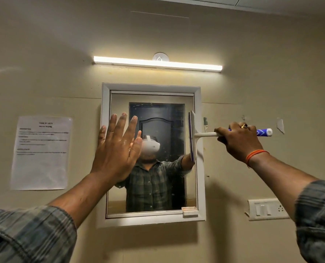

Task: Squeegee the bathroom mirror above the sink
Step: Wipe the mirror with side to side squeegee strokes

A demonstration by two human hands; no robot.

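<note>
The white-framed rectangular wall mirror [152,186] hangs below a lit tube light [157,63]. The white squeegee with blue handle [194,136] stands blade-vertical at the mirror's right edge, gripped by the right hand [237,138]. The left hand [118,147], fingers spread flat, presses the mirror's left edge.

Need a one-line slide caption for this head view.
Right hand holds white blue-handled squeegee at white-framed wall mirror's right edge; open left hand braces its left side.

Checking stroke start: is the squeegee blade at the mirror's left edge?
No, the squeegee stands upright at the mirror's right edge.
</note>
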